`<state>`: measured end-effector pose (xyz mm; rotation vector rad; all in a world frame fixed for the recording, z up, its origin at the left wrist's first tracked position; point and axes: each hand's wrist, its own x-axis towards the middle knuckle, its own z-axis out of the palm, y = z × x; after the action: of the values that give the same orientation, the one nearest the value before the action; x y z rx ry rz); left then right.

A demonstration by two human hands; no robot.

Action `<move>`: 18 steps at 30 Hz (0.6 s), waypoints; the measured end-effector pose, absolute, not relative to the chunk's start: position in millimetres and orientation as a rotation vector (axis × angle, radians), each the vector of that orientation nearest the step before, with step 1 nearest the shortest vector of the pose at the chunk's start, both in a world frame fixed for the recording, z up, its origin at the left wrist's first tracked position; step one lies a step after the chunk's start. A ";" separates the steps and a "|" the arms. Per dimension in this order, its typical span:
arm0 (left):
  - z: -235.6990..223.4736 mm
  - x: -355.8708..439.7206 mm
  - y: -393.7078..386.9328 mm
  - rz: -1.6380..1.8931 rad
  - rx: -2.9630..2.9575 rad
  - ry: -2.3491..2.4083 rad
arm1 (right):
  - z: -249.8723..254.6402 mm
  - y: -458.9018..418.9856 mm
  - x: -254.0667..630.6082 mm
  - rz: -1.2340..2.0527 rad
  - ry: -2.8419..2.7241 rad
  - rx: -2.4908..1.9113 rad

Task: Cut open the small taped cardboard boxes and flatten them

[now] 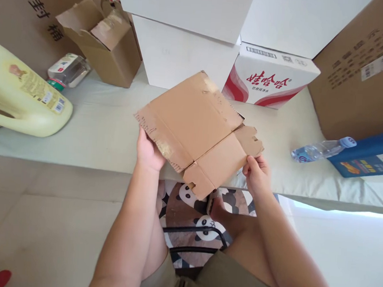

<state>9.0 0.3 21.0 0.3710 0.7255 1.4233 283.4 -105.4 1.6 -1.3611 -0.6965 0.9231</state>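
Observation:
A flattened brown cardboard box [193, 113] is held tilted over the front edge of the cloth-covered surface. Its side edges are torn and ragged, and a folded section with notched flaps points toward me. My left hand [149, 150] grips the lower left edge, with most of its fingers hidden behind the cardboard. At the right, my right hand [257, 172] pinches the corner by the notched flap between thumb and fingers.
An open cardboard box [115, 59], a clear jar [68, 70] and a yellow jug [24, 92] stand at the left. White boxes [184, 53] and a red-and-white carton [268, 79] line the back. A water bottle [322, 150] leans by a blue box [370, 156] at the right.

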 end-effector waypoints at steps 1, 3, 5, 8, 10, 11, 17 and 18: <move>23.4 9.6 -1.3 1.427 0.376 0.703 | 2.5 -105.8 282.6 0.904 -0.683 -1.355; 24.2 10.2 -3.2 1.437 0.397 0.705 | 4.6 -107.5 279.8 0.907 -0.660 -1.345; 21.3 10.7 -2.9 1.438 0.398 0.759 | 7.2 -110.4 274.6 0.968 -0.639 -1.339; 17.2 12.6 -0.3 1.420 0.363 0.825 | 13.0 -115.7 264.3 1.093 -0.609 -1.347; 18.0 14.5 1.1 1.380 0.331 0.878 | 21.0 -118.0 261.1 1.137 -0.587 -1.353; 19.3 15.3 1.4 1.349 0.306 0.918 | 27.1 -118.6 262.3 1.142 -0.577 -1.354; 31.1 14.3 -1.6 1.180 0.223 1.059 | 92.2 -126.8 325.7 0.839 -0.411 -1.334; 32.4 13.6 -2.1 1.177 0.234 1.055 | 104.4 -129.8 345.1 0.708 -0.403 -1.338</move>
<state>13.6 -2.1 32.4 0.2339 1.0552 1.1767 345.1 -129.8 104.4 -1.3383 -0.4035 0.7076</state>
